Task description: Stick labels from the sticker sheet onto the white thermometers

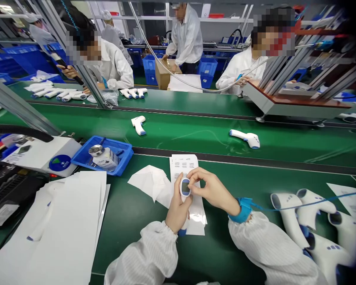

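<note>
My left hand (176, 208) is wrapped round the handle of a white and blue handheld thermometer (184, 187), held upright with its small screen facing me. My right hand (209, 189) pinches at the top edge of that screen with thumb and forefinger; what it pinches is too small to make out. A blue wrist strap (242, 209) with a blue cord sits on my right wrist. Under the hands lies a strip of label paper (184, 164) on the green bench, with a white cloth (150, 183) beside it.
Several white thermometers (308, 221) lie at my right. White sheets (62, 225) lie at my left, near a blue tray (106, 152) holding a bottle. Two thermometers (246, 137) lie on the green conveyor. Other people in white coats work across it.
</note>
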Available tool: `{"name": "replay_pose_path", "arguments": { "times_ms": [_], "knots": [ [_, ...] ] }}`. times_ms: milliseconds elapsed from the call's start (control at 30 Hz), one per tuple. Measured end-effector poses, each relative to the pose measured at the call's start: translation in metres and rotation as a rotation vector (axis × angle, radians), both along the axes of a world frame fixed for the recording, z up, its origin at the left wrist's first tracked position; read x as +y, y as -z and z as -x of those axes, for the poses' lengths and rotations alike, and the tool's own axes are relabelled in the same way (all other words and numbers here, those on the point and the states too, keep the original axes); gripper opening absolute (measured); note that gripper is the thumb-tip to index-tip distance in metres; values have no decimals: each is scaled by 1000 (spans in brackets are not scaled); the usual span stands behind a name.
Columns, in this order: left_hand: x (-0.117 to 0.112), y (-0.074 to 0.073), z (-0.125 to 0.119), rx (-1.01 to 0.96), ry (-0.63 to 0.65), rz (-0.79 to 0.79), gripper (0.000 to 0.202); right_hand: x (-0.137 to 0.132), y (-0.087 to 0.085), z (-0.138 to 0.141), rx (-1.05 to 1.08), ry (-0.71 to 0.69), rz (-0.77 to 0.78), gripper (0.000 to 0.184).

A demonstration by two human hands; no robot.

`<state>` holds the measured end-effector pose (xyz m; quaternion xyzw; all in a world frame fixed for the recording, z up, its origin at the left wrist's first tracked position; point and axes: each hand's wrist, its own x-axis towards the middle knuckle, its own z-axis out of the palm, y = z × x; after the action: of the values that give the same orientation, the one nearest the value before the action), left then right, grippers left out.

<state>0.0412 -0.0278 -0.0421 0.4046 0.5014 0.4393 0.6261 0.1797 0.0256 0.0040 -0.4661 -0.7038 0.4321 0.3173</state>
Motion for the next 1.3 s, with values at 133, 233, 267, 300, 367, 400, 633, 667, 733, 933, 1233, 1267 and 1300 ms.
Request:
{"name": "replay_pose_path", "arguments": {
  "times_ms": [133,233,267,300,367,400,633,667,733,933,1233,1267,1300],
  "knots": [
    [0,4,1,-28,29,-5,71,9,-3,3,-13,-32,-23,11],
    [0,3,1,-33,30,4,70,11,-5,3,-29,-48,-33,10],
    [0,2,0,-23,29,15,70,12,-5,3,-35,-48,-35,10],
    [0,0,0,-8,27,26,70,12,-5,3,-38,-45,-38,10],
    [1,-4,-1,22,22,44,71,13,-4,4,-40,-38,-43,10],
    [1,-5,-1,31,23,50,72,14,-4,4,-39,-36,-43,10],
    [2,-8,-1,20,31,61,74,15,-7,5,-64,-59,-36,10],
    [1,-7,-1,13,32,60,73,15,-7,5,-70,-60,-38,10],
    [1,-5,-1,-3,37,56,72,16,-8,4,-82,-62,-45,9],
    [-1,3,3,-18,75,3,70,18,-10,3,-115,-79,-55,10],
    [0,6,5,-19,86,-5,71,20,-8,4,-98,-103,-65,10],
    [0,6,5,-14,91,-9,72,20,-8,4,-97,-106,-63,10],
    [0,6,5,3,90,-25,73,20,-8,4,-97,-108,-62,9]
  ]
}}
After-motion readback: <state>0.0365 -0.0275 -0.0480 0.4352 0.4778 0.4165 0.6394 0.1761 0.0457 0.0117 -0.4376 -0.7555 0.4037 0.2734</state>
